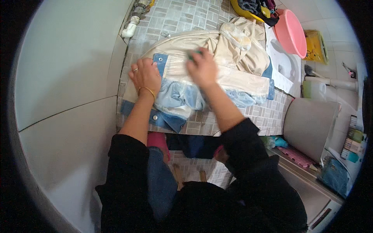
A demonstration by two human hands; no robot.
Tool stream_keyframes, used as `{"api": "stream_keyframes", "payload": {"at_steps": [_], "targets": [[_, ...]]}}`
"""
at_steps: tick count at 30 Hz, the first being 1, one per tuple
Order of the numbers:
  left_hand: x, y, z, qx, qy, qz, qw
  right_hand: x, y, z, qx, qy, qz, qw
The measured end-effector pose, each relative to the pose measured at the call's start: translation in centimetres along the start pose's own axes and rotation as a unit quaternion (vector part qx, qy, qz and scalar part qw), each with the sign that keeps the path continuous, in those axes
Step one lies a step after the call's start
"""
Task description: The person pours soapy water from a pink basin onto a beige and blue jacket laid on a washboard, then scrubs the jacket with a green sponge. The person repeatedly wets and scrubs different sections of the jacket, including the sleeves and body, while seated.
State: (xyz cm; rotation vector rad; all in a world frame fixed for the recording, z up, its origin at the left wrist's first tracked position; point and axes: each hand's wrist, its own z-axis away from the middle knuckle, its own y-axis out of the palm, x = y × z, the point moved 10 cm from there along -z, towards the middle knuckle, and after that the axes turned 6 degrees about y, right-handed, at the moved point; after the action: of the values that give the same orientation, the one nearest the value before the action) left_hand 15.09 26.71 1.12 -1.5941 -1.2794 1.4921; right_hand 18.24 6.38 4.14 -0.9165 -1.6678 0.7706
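Note:
A beige garment (244,78) with blue denim cuffs and a light blue gathered part lies spread over the tiled floor. My left hand (146,74), with a ring and a bracelet, presses on the cloth beside a denim piece with a metal snap (160,59). Blurred by motion, my right hand (203,68) is over the middle of the beige cloth, its fingers closed round a small green object (194,54), perhaps a brush. A whitish, stained wad (237,35) rests on the garment's upper right. Another denim part with a snap (155,117) lies near my left forearm.
A wall stands close on the left, with a white pipe elbow (129,31) at its foot. At the right are a squat toilet (279,62), a pink basin (291,33) and a yellow tub (243,11) of clothes. A grey panel (309,126) stands lower right.

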Motion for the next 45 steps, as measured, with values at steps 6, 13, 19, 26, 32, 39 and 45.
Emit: {"api": "stream_keyframes", "payload": {"at_steps": [6, 13, 19, 26, 32, 39, 45], "targets": [[0.0, 1.7, 0.7, 0.018, 0.006, 0.034, 0.999, -6.7, -1.6, 2.0, -0.01, 0.161, 0.026, 0.987], [-2.0, 3.1, -0.7, 0.032, -0.019, -0.018, 0.999, -1.7, 2.7, 1.9, 0.035, 0.055, -0.024, 0.998], [2.7, 4.9, -2.0, 0.144, 0.007, -0.129, 0.981, 5.5, 3.6, 2.9, -0.173, 0.005, -0.134, 0.976], [1.2, -0.2, -0.5, 0.041, -0.014, -0.132, 0.99, -4.4, -3.4, 4.8, 0.064, -0.026, 0.063, 0.996], [0.7, 1.8, -0.2, 0.045, 0.005, -0.125, 0.991, -14.9, -9.1, 5.2, 0.05, 0.196, -0.063, 0.977], [1.6, 1.6, 0.0, 0.038, 0.003, -0.141, 0.989, -13.0, -6.4, 7.6, 0.1, 0.08, 0.015, 0.992], [0.2, 2.2, -0.5, 0.023, 0.032, -0.137, 0.99, -16.0, -10.9, 6.3, 0.029, 0.12, -0.041, 0.992]]}}
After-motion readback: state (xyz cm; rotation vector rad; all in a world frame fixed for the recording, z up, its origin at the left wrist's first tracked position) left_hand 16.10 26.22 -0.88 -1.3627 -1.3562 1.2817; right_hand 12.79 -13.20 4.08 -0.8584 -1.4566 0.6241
